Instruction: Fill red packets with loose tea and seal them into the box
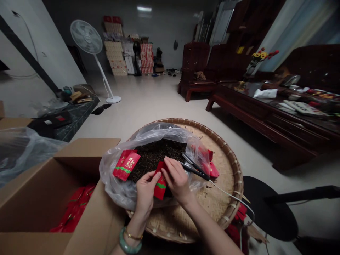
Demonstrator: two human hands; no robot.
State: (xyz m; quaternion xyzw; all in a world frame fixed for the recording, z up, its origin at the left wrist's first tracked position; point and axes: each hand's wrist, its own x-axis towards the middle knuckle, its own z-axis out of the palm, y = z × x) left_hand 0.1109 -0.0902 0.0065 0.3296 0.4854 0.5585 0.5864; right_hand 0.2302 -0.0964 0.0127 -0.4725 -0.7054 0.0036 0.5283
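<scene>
Both my hands hold one small red packet [159, 191] with a green stripe, over a clear plastic bag [111, 191] of dark loose tea leaves [148, 156]. My left hand [145, 191] pinches its left edge between thumb and fingers. At its upper right, the fingers of my right hand [177, 179] close on the packet's top. More red packets [126, 165] lie on the left part of the tea. Just beyond my right hand rests a black hair-straightener-like sealing tool [196, 169] with a white cord. The bag sits on a round woven bamboo tray [228, 170].
An open cardboard box [87, 150] with red packets inside stands at left. More red packets [213, 170] lie on the tray's right. A black round stand base [276, 212] is on the floor at right. Farther off are a white fan [87, 37] and a dark wooden table [255, 113].
</scene>
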